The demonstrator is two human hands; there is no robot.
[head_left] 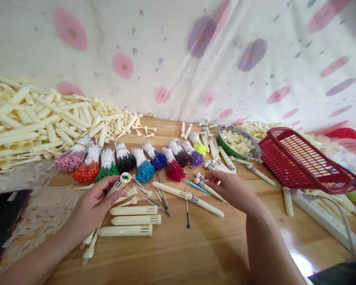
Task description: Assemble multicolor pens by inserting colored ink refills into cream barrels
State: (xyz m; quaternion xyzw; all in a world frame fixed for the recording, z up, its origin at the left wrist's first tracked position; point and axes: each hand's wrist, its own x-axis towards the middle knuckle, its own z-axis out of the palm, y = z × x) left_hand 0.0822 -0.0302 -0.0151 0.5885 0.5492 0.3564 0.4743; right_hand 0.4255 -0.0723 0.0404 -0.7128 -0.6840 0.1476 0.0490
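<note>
My left hand (102, 200) is closed around a cream pen barrel (120, 183), tilted up so that its open end shows several coloured tips inside. My right hand (230, 190) is over cream multicolour pens (210, 190) right of centre. Its fingers are bent together by their slotted ends; what they pinch, if anything, is hidden. Three slotted barrels (133, 220) lie side by side below my left hand. Between the hands are a long cream pen (192, 200), loose refills with coloured ends (187, 211) and light-blue strips (197, 186).
Bundles of coloured refills (144, 166) stand in a row behind my hands. A heap of cream pen parts (32, 122) fills the left back. At right are a green-sided metal bowl (256, 146) of small parts, a red basket (302, 158) and a power strip (323, 221).
</note>
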